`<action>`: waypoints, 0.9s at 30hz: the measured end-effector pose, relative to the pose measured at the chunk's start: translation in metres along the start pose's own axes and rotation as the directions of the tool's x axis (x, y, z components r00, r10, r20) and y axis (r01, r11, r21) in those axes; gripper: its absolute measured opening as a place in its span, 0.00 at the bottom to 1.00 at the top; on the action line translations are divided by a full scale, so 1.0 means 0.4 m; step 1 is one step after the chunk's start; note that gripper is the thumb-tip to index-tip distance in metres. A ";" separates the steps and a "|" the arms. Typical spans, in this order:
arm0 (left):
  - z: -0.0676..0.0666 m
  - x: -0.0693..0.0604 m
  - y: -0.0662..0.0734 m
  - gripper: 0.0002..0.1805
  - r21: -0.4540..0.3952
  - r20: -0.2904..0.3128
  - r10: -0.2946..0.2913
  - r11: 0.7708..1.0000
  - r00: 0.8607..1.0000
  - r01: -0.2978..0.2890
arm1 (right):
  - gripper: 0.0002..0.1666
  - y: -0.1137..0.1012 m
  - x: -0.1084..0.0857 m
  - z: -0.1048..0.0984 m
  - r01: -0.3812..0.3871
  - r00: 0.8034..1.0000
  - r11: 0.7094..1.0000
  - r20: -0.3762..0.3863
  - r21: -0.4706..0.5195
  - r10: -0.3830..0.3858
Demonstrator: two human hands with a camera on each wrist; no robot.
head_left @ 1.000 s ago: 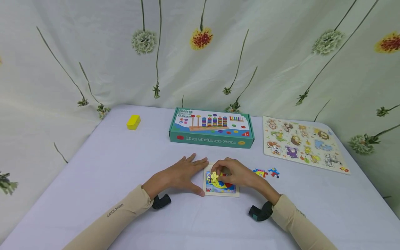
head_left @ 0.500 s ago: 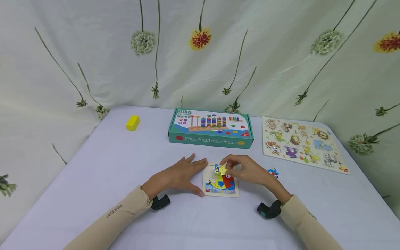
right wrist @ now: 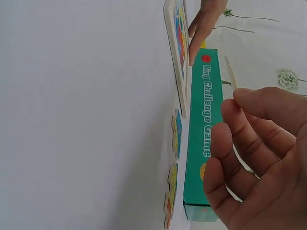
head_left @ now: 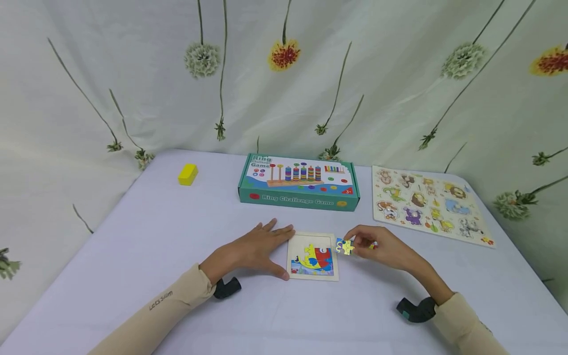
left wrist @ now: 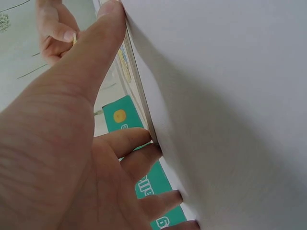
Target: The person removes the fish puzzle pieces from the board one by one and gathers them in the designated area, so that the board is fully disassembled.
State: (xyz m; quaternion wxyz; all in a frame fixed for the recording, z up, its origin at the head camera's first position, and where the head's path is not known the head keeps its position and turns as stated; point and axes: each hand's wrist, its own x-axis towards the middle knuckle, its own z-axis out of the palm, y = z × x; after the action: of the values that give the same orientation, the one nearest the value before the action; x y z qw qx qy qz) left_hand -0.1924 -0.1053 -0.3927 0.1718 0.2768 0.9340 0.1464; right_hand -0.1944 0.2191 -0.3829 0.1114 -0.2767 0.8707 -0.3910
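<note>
Fingers spread, the left hand [head_left: 255, 250] lies flat on the table, thumb and index finger against the left edge of a small wooden puzzle tray [head_left: 299, 242]. Coloured pieces [head_left: 317, 259] fill the tray's lower part; its upper part shows bare wood. Just right of the tray, the right hand [head_left: 386, 248] pinches a yellow-and-blue puzzle piece [head_left: 344, 246] between thumb and fingers. That piece [right wrist: 231, 74] appears edge-on in the right wrist view, raised above the table. Two loose pieces [right wrist: 177, 134] [right wrist: 171, 194] lie below; in the head view the hand mostly hides them.
A green ring game box [head_left: 299, 199] stands behind the tray. At the back left is a yellow block [head_left: 188, 174]. A large animal puzzle board [head_left: 430, 207] lies at the back right. Each wrist wears a black device.
The right hand has moved right from over the tray, carrying the yellow-and-blue piece with it. More of the tray's upper part shows. The left hand has stayed in place.
</note>
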 end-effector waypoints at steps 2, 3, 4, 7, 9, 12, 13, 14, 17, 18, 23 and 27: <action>0.000 0.000 -0.001 0.57 0.004 -0.003 0.003 1.000 1.000 -0.003 | 0.14 0.005 -0.013 -0.005 -0.010 1.000 1.000 0.016 -0.001 0.010; 0.000 -0.001 -0.001 0.57 0.005 -0.003 0.004 1.000 1.000 -0.004 | 0.14 0.009 -0.019 -0.007 -0.020 0.999 1.000 0.028 -0.002 0.020; 0.000 -0.001 -0.001 0.57 0.005 -0.004 0.006 1.000 1.000 -0.006 | 0.14 0.010 -0.025 -0.009 -0.025 0.999 1.000 0.041 -0.004 0.025; -0.001 0.000 -0.002 0.57 0.009 -0.004 0.006 1.000 1.000 -0.006 | 0.14 0.016 -0.039 -0.015 -0.033 0.996 0.999 0.083 0.004 0.032; 0.000 0.000 -0.002 0.57 0.011 -0.002 0.005 1.000 1.000 -0.005 | 0.14 0.018 -0.045 -0.016 -0.043 0.994 0.999 0.102 0.012 0.041; 0.001 0.002 -0.004 0.57 0.011 -0.004 0.005 1.000 1.000 -0.005 | 0.14 0.025 -0.050 -0.016 -0.055 0.991 0.998 0.120 0.031 0.051; 0.002 0.002 -0.004 0.57 0.009 -0.004 0.006 1.000 1.000 -0.006 | 0.14 0.027 -0.051 -0.015 -0.056 0.991 0.998 0.127 0.037 0.051; 0.002 0.001 -0.004 0.57 0.006 -0.004 0.006 1.000 1.000 -0.006 | 0.13 0.030 -0.051 -0.014 -0.056 0.990 0.997 0.135 0.044 0.050; 0.002 0.001 -0.005 0.57 0.005 -0.004 0.009 1.000 1.000 -0.009 | 0.13 0.038 -0.052 -0.012 -0.042 0.987 0.997 0.157 0.059 0.032; 0.002 0.002 -0.005 0.57 0.005 -0.005 0.010 1.000 1.000 -0.010 | 0.13 0.039 -0.053 -0.011 -0.039 0.986 0.997 0.163 0.062 0.028; 0.001 0.002 -0.005 0.57 0.011 -0.008 0.016 1.000 1.000 -0.016 | 0.12 0.042 -0.054 -0.009 -0.035 0.985 0.998 0.173 0.044 0.027; 0.002 0.002 -0.004 0.57 0.017 -0.009 0.016 1.000 1.000 -0.016 | 0.13 0.042 -0.054 -0.006 -0.048 0.984 0.999 0.175 0.006 0.046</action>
State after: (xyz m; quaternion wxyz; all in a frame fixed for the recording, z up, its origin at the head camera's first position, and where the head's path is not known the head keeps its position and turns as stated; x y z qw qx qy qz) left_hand -0.1937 -0.1061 -0.3942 0.1642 0.2850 0.9337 0.1412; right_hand -0.1844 0.2417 -0.3942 0.1977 -0.2889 0.8619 -0.3670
